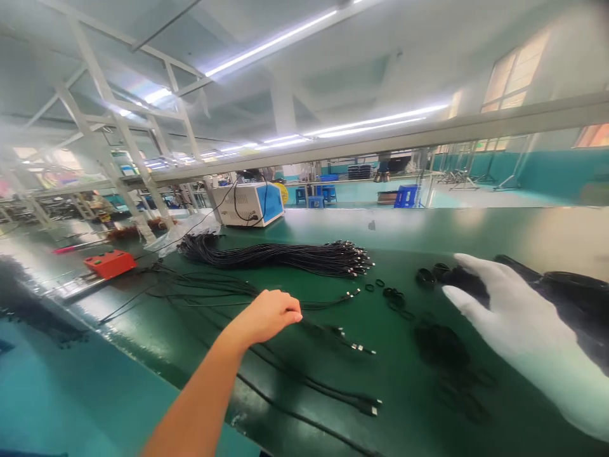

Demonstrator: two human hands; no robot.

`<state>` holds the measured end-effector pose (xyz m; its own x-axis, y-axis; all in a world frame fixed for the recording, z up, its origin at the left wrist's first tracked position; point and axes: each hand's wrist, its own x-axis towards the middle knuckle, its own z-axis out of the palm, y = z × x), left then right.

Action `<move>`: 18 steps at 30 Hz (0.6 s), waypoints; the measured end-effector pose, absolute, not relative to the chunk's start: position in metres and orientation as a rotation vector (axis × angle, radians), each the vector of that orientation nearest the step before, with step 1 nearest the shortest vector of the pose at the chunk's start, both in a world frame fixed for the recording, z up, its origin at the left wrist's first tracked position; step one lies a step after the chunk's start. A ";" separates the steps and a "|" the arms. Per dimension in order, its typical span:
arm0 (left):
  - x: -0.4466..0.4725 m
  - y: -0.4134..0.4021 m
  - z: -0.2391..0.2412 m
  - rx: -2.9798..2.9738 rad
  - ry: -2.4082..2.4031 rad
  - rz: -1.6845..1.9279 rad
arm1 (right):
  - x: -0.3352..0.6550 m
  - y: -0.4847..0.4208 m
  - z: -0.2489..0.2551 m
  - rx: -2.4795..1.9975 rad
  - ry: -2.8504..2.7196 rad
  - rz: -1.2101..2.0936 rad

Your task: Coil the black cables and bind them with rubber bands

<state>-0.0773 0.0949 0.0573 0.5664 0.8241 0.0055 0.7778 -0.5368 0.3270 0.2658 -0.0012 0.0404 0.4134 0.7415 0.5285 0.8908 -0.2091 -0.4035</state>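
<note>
My left hand [270, 315], bare, is closed over the middle of the green table, with its fingers curled under. Thin black cables [328, 303] with metal plugs run beneath and past it; whether it grips one is hidden. At the right, my right hand [509, 311] wears a white glove, its thumb and forefinger apart. A dark object [464, 284] lies just behind those fingers, too blurred to name. Small black rings [394, 296] lie to the left of the glove. Behind my left hand stretches a thick bundle of black cables [285, 256], plug ends to the right.
A white and blue machine [252, 204] stands at the table's back edge beside a clear plastic bag [185, 235]. To the left sits a red control box [110, 263]. More cables [328, 387] lie near the front edge. Dark round items [578, 285] are at the far right.
</note>
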 end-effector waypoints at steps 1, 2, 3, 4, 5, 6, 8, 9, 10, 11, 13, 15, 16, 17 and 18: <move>-0.077 0.092 0.068 2.520 1.268 0.271 | 0.258 -0.002 0.043 -1.994 -1.361 -0.232; -0.076 0.089 0.077 2.508 1.209 0.329 | 0.251 -0.003 0.045 -1.956 -1.348 -0.152; -0.075 0.087 0.084 2.481 1.144 0.397 | 0.243 -0.004 0.046 -1.892 -1.344 -0.049; -0.072 0.085 0.088 2.442 1.075 0.469 | 0.236 -0.005 0.046 -1.801 -1.355 0.080; -0.069 0.084 0.090 2.399 1.010 0.538 | 0.228 -0.005 0.045 -1.679 -1.380 0.261; -0.064 0.084 0.090 2.363 0.958 0.598 | 0.220 -0.005 0.042 -1.531 -1.407 0.487; -0.053 0.082 0.087 2.329 0.922 0.694 | 0.201 -0.005 0.032 -1.149 -1.440 1.045; -0.047 0.081 0.084 2.329 0.936 0.742 | 0.192 -0.005 0.025 -0.975 -1.422 1.329; -0.040 0.079 0.081 2.355 0.963 0.780 | 0.184 -0.005 0.019 -0.846 -1.381 1.595; -0.034 0.076 0.077 2.408 0.996 0.807 | 0.177 -0.004 0.011 -0.743 -1.317 1.823; -0.021 0.065 0.070 2.569 0.991 0.750 | 0.166 -0.004 -0.001 -0.591 -1.157 2.132; -0.011 0.053 0.064 2.679 0.868 0.581 | 0.162 -0.004 -0.011 -0.487 -1.008 2.260; -0.007 0.048 0.062 2.678 0.791 0.511 | 0.161 -0.004 -0.014 -0.452 -0.953 2.289; -0.004 0.044 0.061 2.651 0.721 0.470 | 0.161 -0.004 -0.016 -0.415 -0.914 2.318; -0.001 0.042 0.060 2.618 0.667 0.458 | 0.161 -0.005 -0.018 -0.377 -0.887 2.350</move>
<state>-0.0010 0.0415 0.0602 0.8326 0.5119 0.2116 0.3814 -0.8069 0.4511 0.1611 -0.0049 -0.0184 -0.7844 0.6180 -0.0528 -0.4289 -0.6018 -0.6737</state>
